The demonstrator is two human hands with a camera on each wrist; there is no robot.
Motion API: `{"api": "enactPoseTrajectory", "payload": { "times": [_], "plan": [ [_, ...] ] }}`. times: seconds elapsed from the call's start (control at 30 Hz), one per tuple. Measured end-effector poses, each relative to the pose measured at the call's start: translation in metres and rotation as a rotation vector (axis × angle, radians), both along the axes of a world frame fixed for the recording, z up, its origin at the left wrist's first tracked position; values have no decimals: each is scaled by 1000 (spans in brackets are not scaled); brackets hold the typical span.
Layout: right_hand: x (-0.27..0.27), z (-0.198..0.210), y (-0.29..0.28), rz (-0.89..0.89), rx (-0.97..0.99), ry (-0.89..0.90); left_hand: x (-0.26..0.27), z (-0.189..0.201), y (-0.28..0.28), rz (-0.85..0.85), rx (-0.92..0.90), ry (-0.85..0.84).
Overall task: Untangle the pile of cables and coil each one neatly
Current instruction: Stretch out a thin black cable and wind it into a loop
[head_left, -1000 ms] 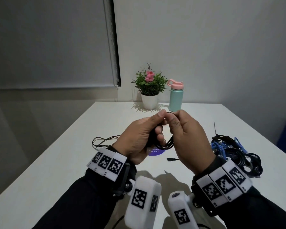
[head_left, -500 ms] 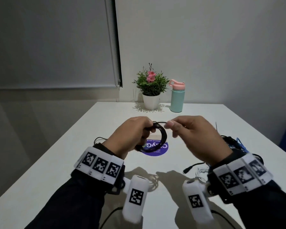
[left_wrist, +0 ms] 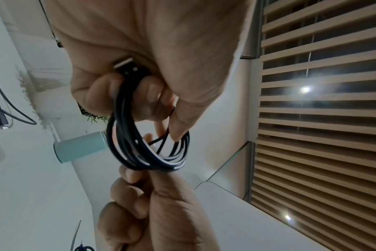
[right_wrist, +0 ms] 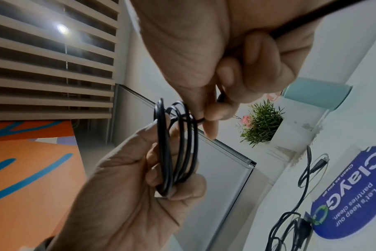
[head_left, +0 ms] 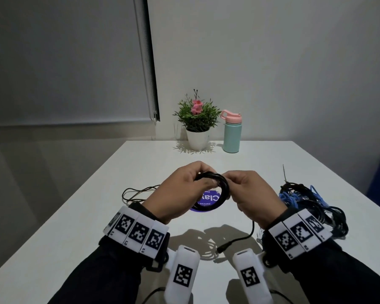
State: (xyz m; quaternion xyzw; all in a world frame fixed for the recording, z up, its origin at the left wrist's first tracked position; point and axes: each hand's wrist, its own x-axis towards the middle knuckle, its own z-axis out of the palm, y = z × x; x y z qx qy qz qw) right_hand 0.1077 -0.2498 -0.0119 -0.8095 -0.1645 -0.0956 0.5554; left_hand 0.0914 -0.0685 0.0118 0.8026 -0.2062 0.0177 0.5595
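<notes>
At the centre of the head view, above the worktop (head_left: 97, 216), the left hand (head_left: 176, 194) grips a black cable coil (head_left: 223, 189) — the right hand (head_left: 252, 194) pinches a strand with its fingers (right_wrist: 212, 117). The tangled pile (head_left: 312, 205) lies at right.

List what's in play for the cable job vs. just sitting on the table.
In play:
- black cable coil, held by left hand and right hand
- tangled pile of black and blue cables
- thin loose black cable

Lying about:
- potted plant
- teal bottle with pink lid
- round purple sticker
</notes>
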Motion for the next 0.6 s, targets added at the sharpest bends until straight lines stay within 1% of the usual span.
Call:
{"api": "enactPoseTrajectory", "payload": {
  "times": [0.13, 0.2, 0.23, 0.3, 0.33, 0.37, 0.4, 0.47, 0.5, 0.53, 0.6],
  "plan": [
    [-5, -1, 4, 31, -62, 30, 2, 0, 1, 6, -16, 12],
    [-6, 3, 5, -19, -124, -16, 4, -2, 1, 51, -13, 30],
    [-7, 6, 4, -102, -170, -98, 6, -5, 1, 102, -2, 27],
    [-14, 17, 0, -293, -220, -321, 10, -13, 3, 256, 36, 0],
    [-20, 22, -1, -321, -213, -397, 13, -17, 5, 331, 44, -13],
    [-27, 26, -1, -280, -223, -395, 13, -21, 6, 390, 40, -17],
    [-36, 27, 2, -191, -242, -339, 11, -23, 7, 428, 26, -12],
    [-55, 24, 11, -16, -337, -197, 7, -25, 5, 460, 5, -9],
    [-62, 21, 15, 25, -398, -181, 3, -25, 3, 463, -5, -5],
    [-66, 18, 17, 34, -441, -195, -2, -25, 1, 460, -27, 3],
    [-72, 16, 18, -4, -462, -228, -13, -23, -5, 441, -96, 36]
  ]
}}
